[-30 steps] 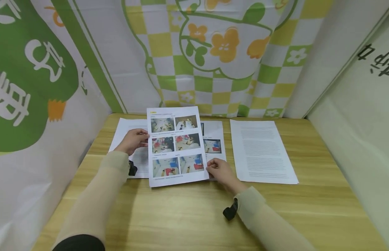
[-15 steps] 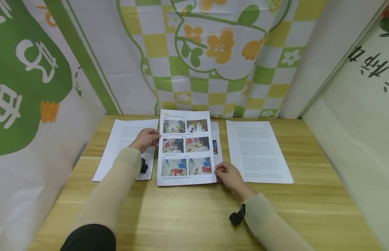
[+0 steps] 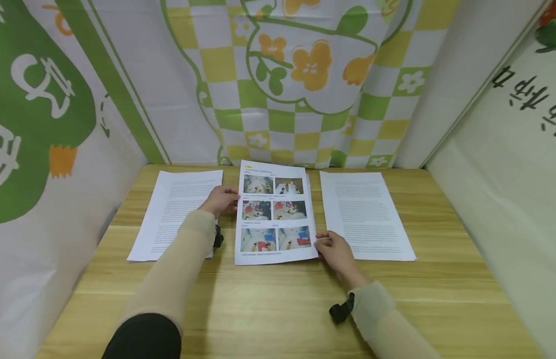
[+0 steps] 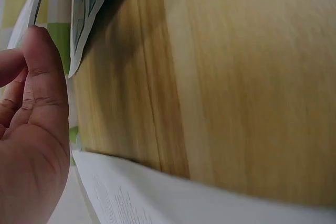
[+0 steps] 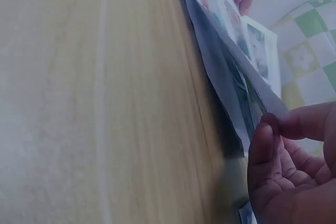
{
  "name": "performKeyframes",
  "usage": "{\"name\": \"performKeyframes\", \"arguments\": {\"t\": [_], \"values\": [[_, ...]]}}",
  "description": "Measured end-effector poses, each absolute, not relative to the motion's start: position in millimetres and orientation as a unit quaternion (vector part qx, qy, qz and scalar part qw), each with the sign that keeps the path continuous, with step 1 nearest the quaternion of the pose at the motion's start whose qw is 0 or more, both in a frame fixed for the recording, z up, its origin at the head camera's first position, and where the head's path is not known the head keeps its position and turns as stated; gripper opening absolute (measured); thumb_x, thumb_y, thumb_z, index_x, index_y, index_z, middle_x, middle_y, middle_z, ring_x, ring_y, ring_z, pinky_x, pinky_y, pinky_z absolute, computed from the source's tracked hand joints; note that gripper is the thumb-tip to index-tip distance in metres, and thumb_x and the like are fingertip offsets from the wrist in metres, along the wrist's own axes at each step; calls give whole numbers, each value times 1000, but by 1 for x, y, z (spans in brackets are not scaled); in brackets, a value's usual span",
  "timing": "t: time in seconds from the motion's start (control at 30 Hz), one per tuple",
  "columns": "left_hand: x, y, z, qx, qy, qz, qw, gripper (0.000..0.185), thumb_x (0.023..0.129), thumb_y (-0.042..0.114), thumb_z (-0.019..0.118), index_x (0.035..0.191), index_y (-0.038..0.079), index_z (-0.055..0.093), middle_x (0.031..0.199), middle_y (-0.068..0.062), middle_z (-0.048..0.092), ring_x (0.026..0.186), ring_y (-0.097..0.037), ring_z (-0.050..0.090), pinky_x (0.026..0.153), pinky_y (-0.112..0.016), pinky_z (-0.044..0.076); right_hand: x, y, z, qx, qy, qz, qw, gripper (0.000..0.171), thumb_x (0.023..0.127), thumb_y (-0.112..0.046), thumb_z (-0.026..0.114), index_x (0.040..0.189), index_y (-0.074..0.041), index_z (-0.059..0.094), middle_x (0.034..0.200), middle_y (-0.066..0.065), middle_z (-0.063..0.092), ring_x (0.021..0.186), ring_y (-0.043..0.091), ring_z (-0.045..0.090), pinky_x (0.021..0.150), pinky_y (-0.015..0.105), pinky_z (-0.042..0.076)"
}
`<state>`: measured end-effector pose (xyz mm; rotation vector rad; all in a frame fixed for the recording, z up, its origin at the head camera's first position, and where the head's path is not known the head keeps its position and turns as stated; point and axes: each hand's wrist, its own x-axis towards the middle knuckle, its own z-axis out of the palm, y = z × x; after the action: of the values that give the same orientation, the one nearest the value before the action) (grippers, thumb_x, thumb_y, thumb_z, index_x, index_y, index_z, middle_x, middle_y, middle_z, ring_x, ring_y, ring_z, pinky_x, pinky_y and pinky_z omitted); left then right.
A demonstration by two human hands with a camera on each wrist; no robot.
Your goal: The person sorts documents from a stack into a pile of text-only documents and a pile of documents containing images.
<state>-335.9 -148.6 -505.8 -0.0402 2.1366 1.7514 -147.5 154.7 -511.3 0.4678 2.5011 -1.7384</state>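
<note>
A printed sheet of paper (image 3: 276, 214) with rows of colour photos is held up at the middle of the table. My left hand (image 3: 221, 200) pinches its left edge between thumb and fingers. Lower down, my right hand (image 3: 338, 252) pinches the right edge near the bottom corner. In the right wrist view, the held sheet lies close over another paper (image 5: 215, 72), with a narrow gap between them. From the head view that lower paper is mostly hidden. The left wrist view shows my left thumb (image 4: 44, 61) against the held sheet's edge.
To the left lies a stack of text pages (image 3: 170, 214), partly under my left hand. Another text stack (image 3: 367, 214) sits at the right, near my right hand. The wooden table (image 3: 269, 309) ends at a patterned cloth wall (image 3: 295, 119) behind.
Both hands have carried the photo sheet to the right, so it now covers most of the middle paper. The left stack has come further into view. The head view has shifted slightly.
</note>
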Motion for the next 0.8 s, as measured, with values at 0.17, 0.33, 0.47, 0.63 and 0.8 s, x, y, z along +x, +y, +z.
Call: {"name": "performKeyframes", "arguments": {"t": [0.17, 0.33, 0.47, 0.63, 0.8], "values": [[-343, -134, -511, -10, 778, 601, 184, 21, 103, 0, 56, 120, -13, 58, 95, -13, 63, 75, -13, 61, 63, -20, 56, -149, 165, -514, 146, 845, -514, 17, 26, 96, -4, 64, 120, 6, 66, 93, 13, 72, 68, 14, 63, 64, 25, 52], [-345, -125, -515, -8, 792, 585, 176, 23, 103, 0, 55, 121, -14, 58, 98, -16, 63, 76, -15, 60, 62, -21, 55, -150, 168, -512, 122, 878, -462, 11, 30, 95, -7, 65, 124, 3, 67, 90, 9, 72, 68, 15, 66, 67, 29, 53], [-343, -123, -519, -14, 791, 585, 179, 24, 103, 1, 55, 122, -15, 57, 98, -16, 63, 76, -15, 60, 64, -22, 57, -150, 170, -508, 112, 888, -446, 9, 29, 95, -7, 65, 122, 3, 68, 91, 10, 72, 73, 18, 66, 68, 31, 53], [-342, -124, -525, -24, 784, 588, 196, 25, 104, 0, 54, 123, -15, 57, 93, -14, 64, 72, -13, 62, 65, -23, 58, -147, 172, -503, 109, 898, -426, 9, 27, 94, -7, 65, 119, 3, 70, 91, 9, 71, 78, 19, 64, 72, 35, 54], [-346, -123, -523, -17, 789, 586, 186, 25, 103, 0, 54, 123, -16, 58, 93, -16, 64, 71, -14, 62, 64, -24, 58, -148, 172, -496, 83, 906, -416, 4, 19, 94, -6, 63, 110, 1, 71, 90, 7, 71, 79, 19, 66, 76, 39, 55]]}}
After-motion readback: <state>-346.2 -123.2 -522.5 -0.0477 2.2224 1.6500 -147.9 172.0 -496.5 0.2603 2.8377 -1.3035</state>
